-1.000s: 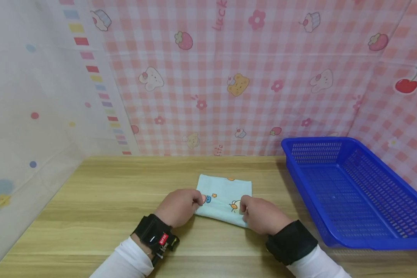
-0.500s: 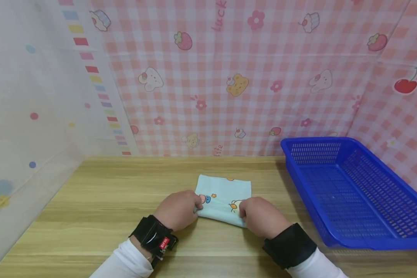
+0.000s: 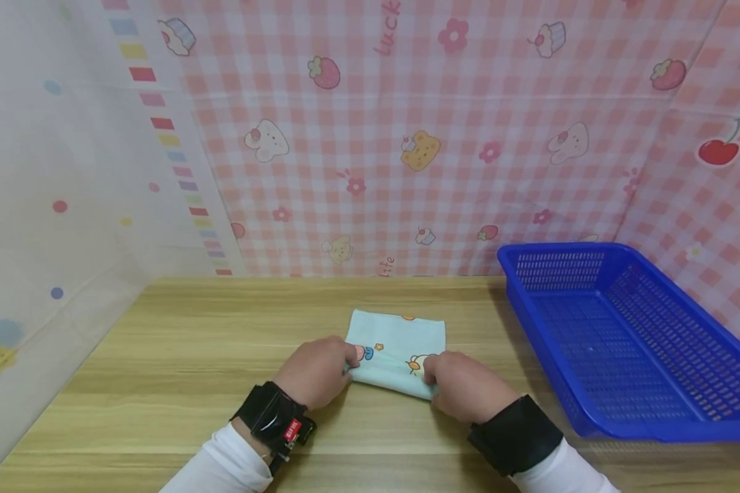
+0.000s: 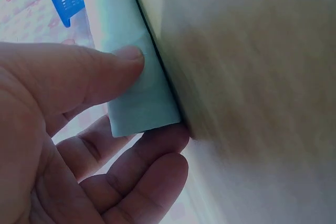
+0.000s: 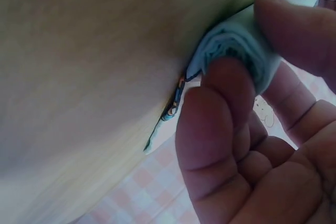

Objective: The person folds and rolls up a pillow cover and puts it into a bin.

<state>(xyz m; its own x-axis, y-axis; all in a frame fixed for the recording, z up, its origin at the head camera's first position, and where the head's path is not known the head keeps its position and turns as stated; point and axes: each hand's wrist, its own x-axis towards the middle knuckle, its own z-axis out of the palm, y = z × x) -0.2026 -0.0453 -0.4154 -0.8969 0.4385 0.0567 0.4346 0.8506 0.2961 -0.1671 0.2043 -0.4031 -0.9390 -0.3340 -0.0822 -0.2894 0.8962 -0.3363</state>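
Observation:
A light blue cloth (image 3: pixel 401 335) with cartoon prints lies on the wooden table, its near edge rolled up. My left hand (image 3: pixel 317 371) grips the left end of that roll, thumb on top and fingers around the end in the left wrist view. At the opposite end, my right hand (image 3: pixel 471 387) holds the roll between thumb and fingers. The right wrist view shows the spiral layers of the rolled cloth (image 5: pixel 223 43), with a fingertip against them. Beyond the roll, the flat part of the cloth stretches away from me.
To the right stands a blue plastic basket (image 3: pixel 567 363) with perforated sides. Behind the wooden table (image 3: pixel 222 322) hangs a pink checked backdrop (image 3: pixel 358 144), and a pale sheet (image 3: pixel 68 171) covers the left side.
The near rolled edge has shifted very slightly away from me. My right hand's fingers have closed a little more around the right end; the basket stays put.

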